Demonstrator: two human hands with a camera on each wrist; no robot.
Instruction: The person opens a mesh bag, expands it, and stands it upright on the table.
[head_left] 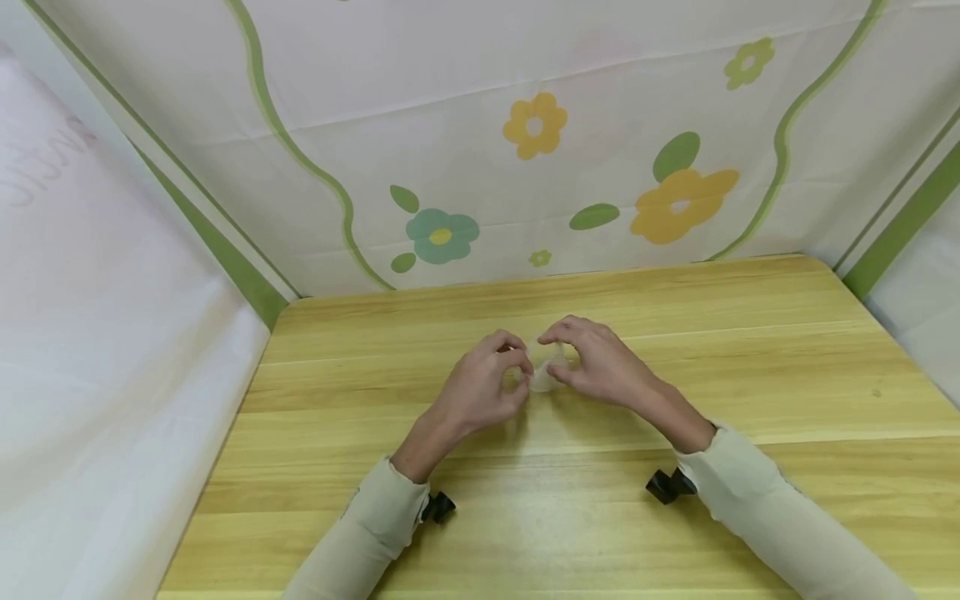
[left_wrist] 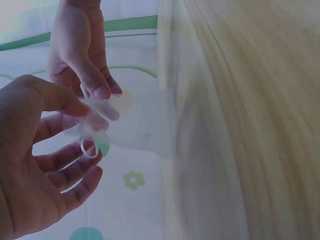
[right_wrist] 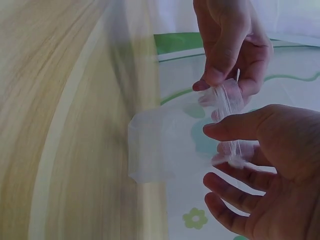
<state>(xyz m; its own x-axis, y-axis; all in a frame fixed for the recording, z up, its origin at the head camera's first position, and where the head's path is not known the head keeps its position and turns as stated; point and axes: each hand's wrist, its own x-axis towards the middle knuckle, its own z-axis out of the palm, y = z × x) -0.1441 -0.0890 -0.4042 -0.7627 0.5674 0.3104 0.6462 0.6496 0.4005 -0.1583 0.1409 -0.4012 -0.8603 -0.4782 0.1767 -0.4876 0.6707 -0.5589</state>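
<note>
A small translucent white drawstring bag (head_left: 543, 380) is held between both hands over the wooden table, its body hanging down toward the tabletop. Its mouth is gathered, and a thin white cord loop (left_wrist: 90, 152) sticks out there. My left hand (head_left: 486, 382) pinches one side of the mouth between thumb and fingers. On the opposite side, my right hand (head_left: 597, 363) holds the rim, thumb in front and fingers behind; its lower fingers spread loosely in the right wrist view. Through the sheer bag body (right_wrist: 150, 145), the backdrop shows faintly.
The wooden table (head_left: 540, 500) runs back to a white fabric backdrop (head_left: 450, 100) printed with flowers and green vines. White cloth walls (head_left: 90, 333) rise at the sides. A black wrist camera (head_left: 438, 507) sits under the left sleeve, and another black camera (head_left: 670, 486) under the right.
</note>
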